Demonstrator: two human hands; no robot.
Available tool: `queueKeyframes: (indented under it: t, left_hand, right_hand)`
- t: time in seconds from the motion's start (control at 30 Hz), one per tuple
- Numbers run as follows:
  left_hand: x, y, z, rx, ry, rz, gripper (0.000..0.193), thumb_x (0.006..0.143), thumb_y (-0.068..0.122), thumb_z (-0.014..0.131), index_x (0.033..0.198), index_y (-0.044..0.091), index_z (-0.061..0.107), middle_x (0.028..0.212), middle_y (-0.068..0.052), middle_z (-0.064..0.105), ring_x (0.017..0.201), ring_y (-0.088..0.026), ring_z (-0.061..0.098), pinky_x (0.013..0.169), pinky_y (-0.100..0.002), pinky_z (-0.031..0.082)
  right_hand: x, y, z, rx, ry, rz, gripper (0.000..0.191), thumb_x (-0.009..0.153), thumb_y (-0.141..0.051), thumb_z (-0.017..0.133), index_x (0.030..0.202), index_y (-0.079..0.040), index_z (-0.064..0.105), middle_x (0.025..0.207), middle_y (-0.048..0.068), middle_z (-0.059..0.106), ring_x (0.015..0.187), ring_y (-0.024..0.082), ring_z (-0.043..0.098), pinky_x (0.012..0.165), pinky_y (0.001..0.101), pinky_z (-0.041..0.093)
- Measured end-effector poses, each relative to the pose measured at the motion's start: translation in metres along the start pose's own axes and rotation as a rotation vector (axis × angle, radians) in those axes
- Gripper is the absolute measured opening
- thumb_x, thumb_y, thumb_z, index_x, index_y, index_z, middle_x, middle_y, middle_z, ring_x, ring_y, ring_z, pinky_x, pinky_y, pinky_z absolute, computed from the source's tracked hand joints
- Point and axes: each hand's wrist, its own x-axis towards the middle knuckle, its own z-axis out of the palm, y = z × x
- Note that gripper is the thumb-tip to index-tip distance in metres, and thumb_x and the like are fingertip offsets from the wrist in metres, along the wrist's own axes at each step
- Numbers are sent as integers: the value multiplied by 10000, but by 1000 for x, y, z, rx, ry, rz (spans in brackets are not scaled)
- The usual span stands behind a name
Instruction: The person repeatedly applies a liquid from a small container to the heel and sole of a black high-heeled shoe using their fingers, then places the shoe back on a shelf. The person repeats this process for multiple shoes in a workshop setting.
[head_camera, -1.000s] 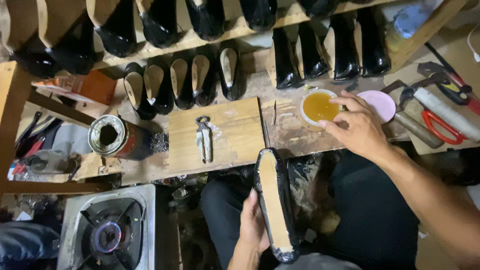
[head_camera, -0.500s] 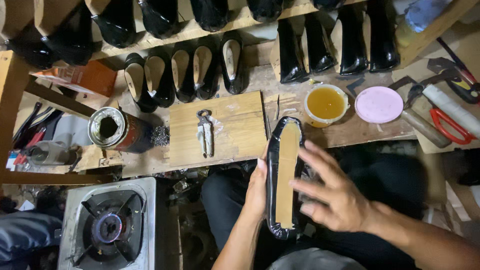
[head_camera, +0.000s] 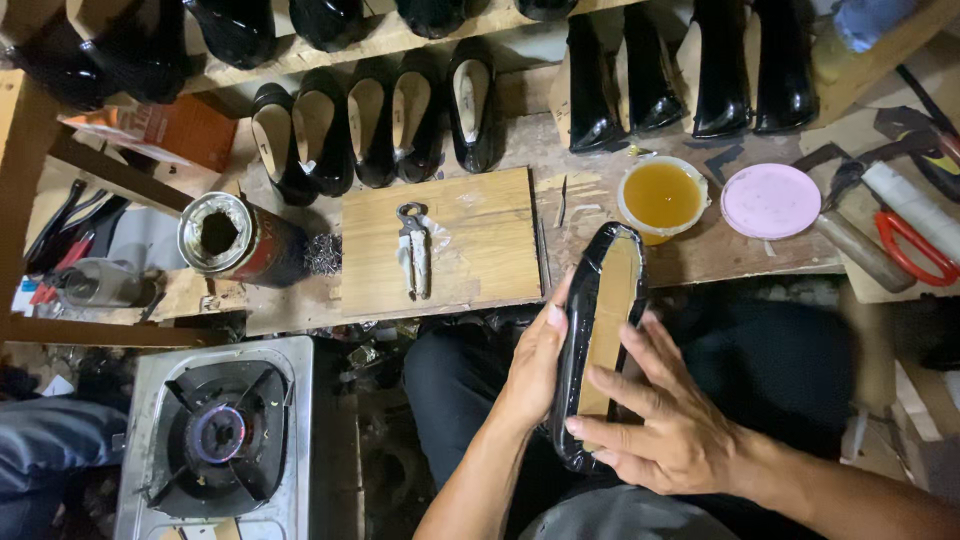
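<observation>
The left hand (head_camera: 535, 365) grips the black shoe (head_camera: 597, 340) from its side; the right hand (head_camera: 665, 420), fingers apart, presses flat on the tan insole (head_camera: 608, 320). The insole already sits in place, but I judge the pressing unfinished, and the glue cup (head_camera: 661, 197) stands open beyond the fingertips.

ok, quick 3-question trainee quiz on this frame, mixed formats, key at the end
1. True or false: both hands are on the black shoe upper with the tan insole facing up.
2. Multiple choice: what sits on the wooden board? A) scissors B) metal pincers C) a brush
3. Fill in: the tub of amber liquid stands just left of the round ____ lid.

Key:
1. True: the left hand cups the shoe's left edge, and the right hand lies with its fingers across the insole.
2. B, the pincers.
3. pink.
</observation>
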Motion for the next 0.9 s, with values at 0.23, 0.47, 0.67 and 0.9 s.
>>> queueKeyframes:
  t: [0.23, 0.47, 0.67, 0.9]
  left_hand:
    - [-7, -4, 1, 58, -42, 13, 646, 1099, 406, 404, 1615, 29, 306, 1591, -134, 466, 1439, -223, 464, 1204, -359, 364]
    - [-16, 10, -1, 583, -51, 231, 628, 1119, 450, 390, 1563, 7, 431, 1564, -203, 520, 1454, -290, 496, 1231, -396, 343]
    - [-20, 19, 4, 609, -35, 174, 623, 1093, 420, 423, 1571, 21, 442, 1129, -141, 604, 993, -237, 582, 936, -338, 485]
    - [-22, 21, 5, 641, -27, 224, 598, 1108, 398, 441, 1575, 24, 446, 1093, -118, 587, 953, -207, 563, 913, -314, 479]
  right_hand:
    - [11, 20, -9, -72, 146, 101, 295, 962, -273, 655, 1242, -246, 741, 1717, 76, 190, 1609, 392, 88, 1326, 590, 103]
    - [25, 30, -24, -117, 191, 278, 287, 953, -207, 649, 1227, -170, 729, 1675, 200, 266, 1594, 448, 174, 1329, 553, 159]
    - [30, 29, -33, -148, 171, 314, 287, 931, -183, 669, 1208, -157, 739, 1647, 216, 315, 1583, 468, 208, 1312, 556, 211]
    - [26, 36, -34, -322, 111, 230, 321, 910, -208, 727, 1226, -159, 755, 1639, 164, 325, 1567, 442, 191, 1302, 573, 199]
